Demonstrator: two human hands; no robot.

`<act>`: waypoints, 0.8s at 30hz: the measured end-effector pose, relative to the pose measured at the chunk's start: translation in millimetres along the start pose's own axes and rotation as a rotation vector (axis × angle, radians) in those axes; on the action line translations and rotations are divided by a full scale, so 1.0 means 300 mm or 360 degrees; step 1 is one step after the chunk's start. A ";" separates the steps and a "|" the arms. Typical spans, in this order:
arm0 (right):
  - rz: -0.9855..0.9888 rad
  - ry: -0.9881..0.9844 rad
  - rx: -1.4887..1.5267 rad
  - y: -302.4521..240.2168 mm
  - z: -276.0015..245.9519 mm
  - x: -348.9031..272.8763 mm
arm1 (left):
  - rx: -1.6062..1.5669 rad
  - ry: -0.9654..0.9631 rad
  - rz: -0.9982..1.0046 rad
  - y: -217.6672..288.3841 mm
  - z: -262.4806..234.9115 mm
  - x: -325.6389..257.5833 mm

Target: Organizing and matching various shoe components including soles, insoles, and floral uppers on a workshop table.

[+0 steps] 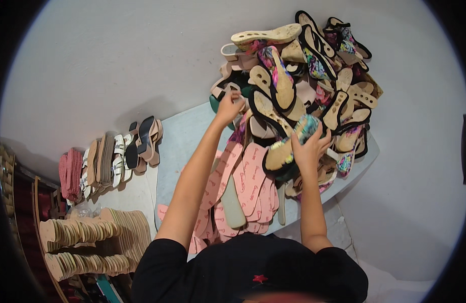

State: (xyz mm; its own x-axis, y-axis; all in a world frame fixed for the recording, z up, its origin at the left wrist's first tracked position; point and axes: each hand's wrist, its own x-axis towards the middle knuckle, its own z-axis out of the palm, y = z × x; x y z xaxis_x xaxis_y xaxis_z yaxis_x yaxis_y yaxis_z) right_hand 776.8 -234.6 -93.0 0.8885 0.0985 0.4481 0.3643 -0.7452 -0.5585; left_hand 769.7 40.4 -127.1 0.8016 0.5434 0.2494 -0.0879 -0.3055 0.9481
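My right hand (309, 147) grips a wedge sandal (280, 155) with a tan sole, black edging and a multicoloured patterned heel. Its thumb lies along the near side and the fingers wrap the heel end. My left hand (230, 108) reaches to the left side of the sandal pile, fingers curled beside pale beige straps; what they pinch, if anything, is hidden. Around both hands spreads a heap of wedge sandals (283, 91), many with floral-covered heels and black trim. Below my hands lie pink printed insoles (253, 177), fanned out in an overlapping stack, with a grey sole-shaped piece (234, 202) on top.
A pale blue-grey table covering (173, 139) lies under the pile. Left of it stand black-and-beige heeled sandals (144, 144), white sandals (119, 161) and pink textured pieces (71, 174). Rows of beige sole blanks (84, 232) fill the lower left. A white wall (142, 55) rises behind.
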 end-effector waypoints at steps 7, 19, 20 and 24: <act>-0.0238 -0.0038 0.0176 -0.010 0.014 0.192 | 0.0459 0.0457 0.0622 0.207 -0.004 0.397; -0.0258 0.0185 0.0507 0.072 0.104 0.187 | 0.0522 0.0557 0.0780 0.166 0.018 0.635; -0.0238 0.0288 0.0580 0.071 0.108 0.184 | 0.0604 0.0690 0.0896 0.186 0.014 0.608; -0.0233 0.0275 0.0635 0.058 0.127 0.184 | -0.0131 0.0820 0.0967 0.244 -0.090 0.530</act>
State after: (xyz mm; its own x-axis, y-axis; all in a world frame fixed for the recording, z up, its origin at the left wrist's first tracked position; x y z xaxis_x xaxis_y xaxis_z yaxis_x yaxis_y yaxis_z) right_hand 842.9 -217.0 -104.6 0.7726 0.0468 0.6332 0.5914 -0.4159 -0.6908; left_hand 874.8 125.7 -12.9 0.2272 0.5992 0.7677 -0.4811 -0.6163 0.6235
